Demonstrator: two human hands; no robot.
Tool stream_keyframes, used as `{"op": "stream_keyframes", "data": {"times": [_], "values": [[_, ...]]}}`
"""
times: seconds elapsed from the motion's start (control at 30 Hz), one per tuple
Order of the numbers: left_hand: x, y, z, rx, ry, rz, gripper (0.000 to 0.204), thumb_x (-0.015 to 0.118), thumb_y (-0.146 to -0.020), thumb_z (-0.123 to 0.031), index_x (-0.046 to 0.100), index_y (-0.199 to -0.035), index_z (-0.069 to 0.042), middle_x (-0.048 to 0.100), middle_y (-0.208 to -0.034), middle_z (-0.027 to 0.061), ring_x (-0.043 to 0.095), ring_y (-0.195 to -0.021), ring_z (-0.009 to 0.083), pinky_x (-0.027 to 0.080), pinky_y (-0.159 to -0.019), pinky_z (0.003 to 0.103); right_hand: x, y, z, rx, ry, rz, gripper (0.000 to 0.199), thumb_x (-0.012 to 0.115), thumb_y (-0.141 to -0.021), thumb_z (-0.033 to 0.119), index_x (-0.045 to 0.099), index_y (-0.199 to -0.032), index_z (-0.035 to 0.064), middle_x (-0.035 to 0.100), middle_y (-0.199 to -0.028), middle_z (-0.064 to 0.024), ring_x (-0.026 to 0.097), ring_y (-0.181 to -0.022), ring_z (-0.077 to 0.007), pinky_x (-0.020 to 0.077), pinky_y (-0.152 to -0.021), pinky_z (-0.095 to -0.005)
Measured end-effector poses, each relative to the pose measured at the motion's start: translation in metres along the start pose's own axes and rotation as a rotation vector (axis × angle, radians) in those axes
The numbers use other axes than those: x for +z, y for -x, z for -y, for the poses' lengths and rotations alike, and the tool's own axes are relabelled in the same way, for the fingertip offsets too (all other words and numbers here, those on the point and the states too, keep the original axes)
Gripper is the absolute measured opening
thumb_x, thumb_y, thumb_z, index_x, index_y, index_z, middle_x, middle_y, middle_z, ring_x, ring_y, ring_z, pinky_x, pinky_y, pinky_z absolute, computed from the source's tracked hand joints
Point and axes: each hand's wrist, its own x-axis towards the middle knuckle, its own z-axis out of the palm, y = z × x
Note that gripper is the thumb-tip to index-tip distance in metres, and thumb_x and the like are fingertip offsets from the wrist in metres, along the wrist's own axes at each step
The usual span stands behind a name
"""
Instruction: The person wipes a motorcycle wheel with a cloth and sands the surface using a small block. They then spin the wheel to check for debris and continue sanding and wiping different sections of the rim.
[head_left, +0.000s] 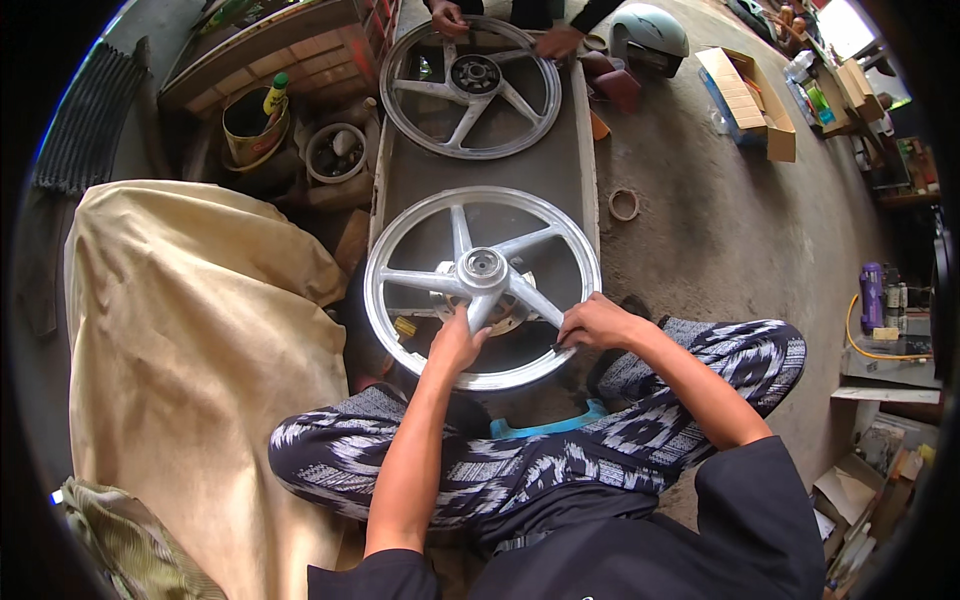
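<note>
Farthest to my left, beyond my left hand, stands a dark corrugated sheet (85, 120). Nearer, just left of my left forearm, a large tan cloth cover (200, 300) hangs in broad folds. Ahead and to the left of that hand is a round, dirty metal bucket (252, 150) with a yellow bottle with a green cap (276, 93) in it; beside it, a little closer to the hand, is a round pale-rimmed tub (336, 153) with lumpy things inside.

My left hand (457, 343) is partly closed, fingers on one side and thumb on the other, around the lowest spoke of a silver five-spoked metal wheel (482, 265). The wheel lies directly in front of me, its hub just ahead of the left hand, over the near end of a long grey bench (410, 172). Farther ahead of both hands, a second, duller grey five-spoked wheel (475, 75) lies on the bench, with another person's hands (447, 18) at its far rim. A light-blue curved piece (550, 420) sits between my legs, behind both hands.

My right hand (600, 325) is curled at the near wheel's right lower rim, fingertips pinched on a small dark piece (560, 347); I can't tell what it is. Ahead and right of this hand, a brown ring (623, 205) lies on the floor; well beyond are a pale grey helmet (648, 38) and an open cardboard box (748, 100). Far right of it stands a purple container (872, 295).
</note>
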Motion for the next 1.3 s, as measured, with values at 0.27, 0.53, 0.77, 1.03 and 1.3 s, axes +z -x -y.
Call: {"op": "stream_keyframes", "data": {"times": [0.27,0.53,0.77,1.03,1.3], "values": [[0.000,-0.001,0.005,-0.020,0.016,0.012,0.057,0.071,-0.086,-0.032,0.048,-0.124,0.004,0.063,-0.112,0.0313,0.061,-0.107,0.0459,0.049,-0.089,0.052,0.021,-0.020,0.018,-0.121,-0.058,-0.066,0.015,0.073,-0.078,0.014,0.076,-0.092,0.0106,0.073,-0.088,-0.0077,0.069,-0.084,-0.0298,0.0531,-0.078,-0.0403],[0.002,-0.001,0.003,0.012,0.027,-0.010,0.058,0.071,-0.086,-0.033,0.047,-0.123,0.004,0.064,-0.111,0.0309,0.062,-0.107,0.0456,0.049,-0.090,0.051,0.019,-0.012,0.022,-0.104,-0.132,-0.125,0.022,0.066,-0.074,-0.004,0.076,-0.091,0.0061,0.072,-0.084,-0.0092,0.069,-0.081,-0.0295,0.0543,-0.074,-0.0393],[0.003,-0.003,0.008,0.034,0.036,-0.016,0.060,0.069,-0.087,-0.039,0.048,-0.122,0.005,0.064,-0.109,0.0326,0.063,-0.105,0.0460,0.049,-0.088,0.051,0.036,-0.020,0.045,-0.115,-0.291,-0.178,0.025,0.064,-0.074,-0.003,0.076,-0.092,0.0096,0.072,-0.088,-0.0086,0.068,-0.085,-0.0305,0.0537,-0.077,-0.0402],[0.004,-0.005,0.010,0.014,0.099,-0.038,0.063,0.062,-0.091,-0.048,0.052,-0.124,0.006,0.064,-0.109,0.0332,0.061,-0.107,0.0466,0.048,-0.091,0.051,0.057,-0.047,0.084,-0.104,-0.181,-0.237,0.016,0.067,-0.077,-0.001,0.075,-0.089,0.0060,0.070,-0.086,-0.0106,0.067,-0.081,-0.0338,0.0532,-0.074,-0.0401],[-0.041,0.002,-0.011,-0.066,-0.038,-0.192,0.047,0.047,-0.100,-0.042,0.065,-0.112,0.000,0.066,-0.105,0.0237,0.062,-0.100,0.0421,0.046,-0.089,0.051,0.058,-0.039,0.070,-0.026,-0.259,-0.230,0.016,0.069,-0.077,0.005,0.076,-0.091,0.0095,0.070,-0.088,-0.0086,0.068,-0.084,-0.0315,0.0528,-0.076,-0.0415]]}}
